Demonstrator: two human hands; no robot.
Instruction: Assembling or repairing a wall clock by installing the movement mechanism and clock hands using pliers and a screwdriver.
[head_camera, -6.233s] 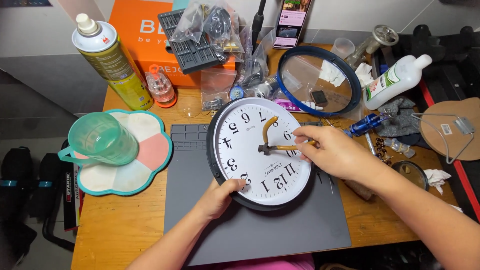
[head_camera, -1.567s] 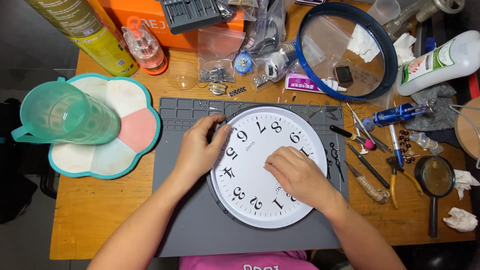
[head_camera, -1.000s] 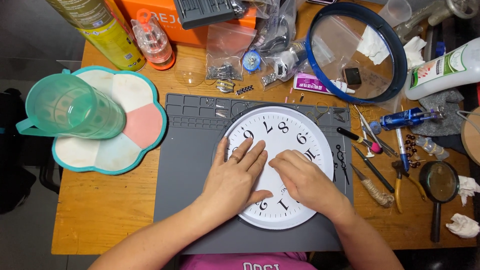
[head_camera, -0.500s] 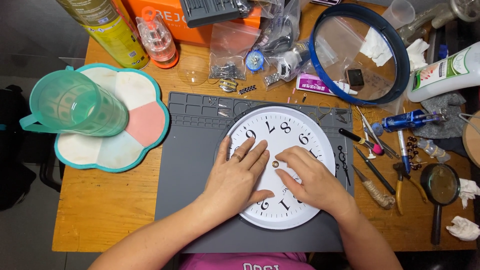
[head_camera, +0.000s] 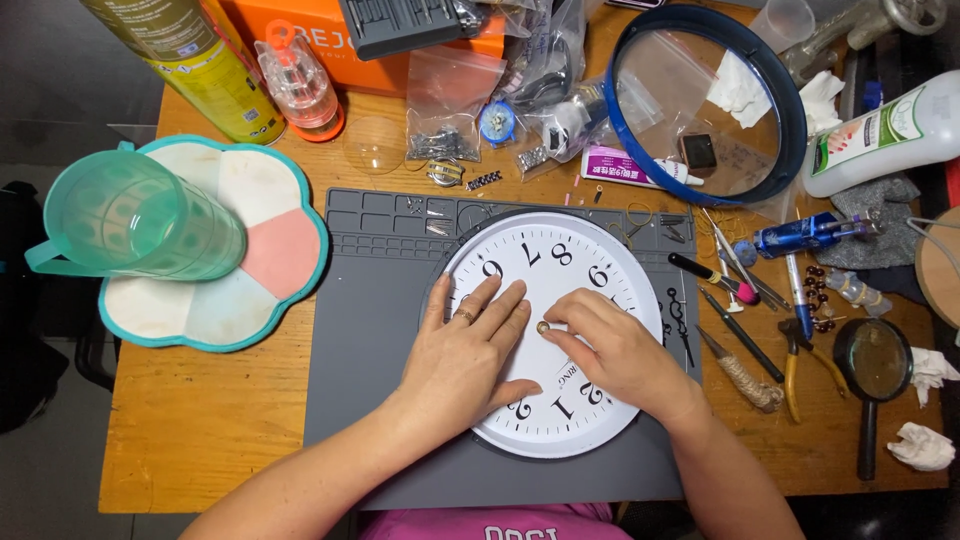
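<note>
Both hands have closed in on the dial's centre since the hands gripped its rim moments ago. The left hand (head_camera: 468, 350) lies flat and open on the dial (head_camera: 552, 330); the right hand (head_camera: 612, 352) pinches at the hub (head_camera: 543, 327). The dial sits on the grey mat (head_camera: 370, 330), right of the green jug (head_camera: 140, 215).

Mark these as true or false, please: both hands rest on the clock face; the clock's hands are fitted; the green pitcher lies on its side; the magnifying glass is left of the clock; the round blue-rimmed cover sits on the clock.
1. True: the left hand and right hand lie on the white clock face.
2. False: only a bare centre shaft shows.
3. True: the green pitcher lies on the flower-shaped tray.
4. False: the magnifying glass is to the right.
5. False: the blue-rimmed cover lies apart, behind the clock.
</note>
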